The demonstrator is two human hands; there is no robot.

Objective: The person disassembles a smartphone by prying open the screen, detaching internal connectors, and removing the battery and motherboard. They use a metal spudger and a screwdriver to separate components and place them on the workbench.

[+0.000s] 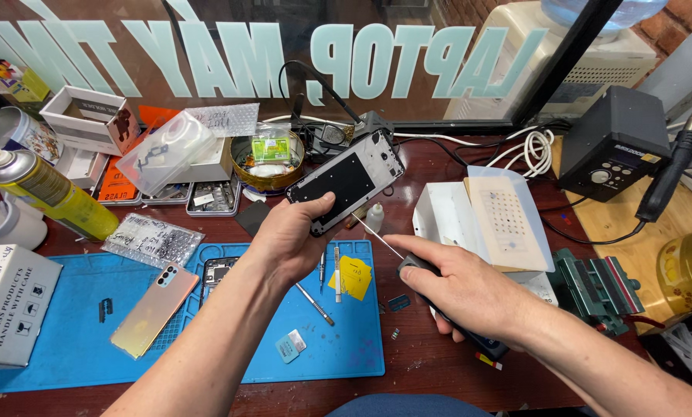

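At centre frame, above a blue rubber work mat (68,332) on a dark red wooden bench (439,371), a person's left hand (288,239) grips a black rectangular phone frame (346,181) — fingers wrapped behind its lower edge, thumb pressed on the front face. The frame is raised clear of the mat, with its long axis running from lower left to upper right, its top end pointing toward the glass window at upper centre.

To the lower right of the frame, the right hand (462,289) is clenched around the dark handle of a thin metal-shafted screwdriver (385,241), whose tip points up and left toward the frame's lower right corner; whether tip and frame touch cannot be told.

The risks, as judged from here: the one-handed hold on an angled frame could slip and drop it onto the bench, and a sideways skid of the tip could scratch the frame or strip a screw.

A gold-backed phone cover (154,309) lies on the mat at lower left, a yellow slip of paper (354,276) at centre, and small screws (395,333) rest loose near the mat's right edge — easily knocked off by either forearm.
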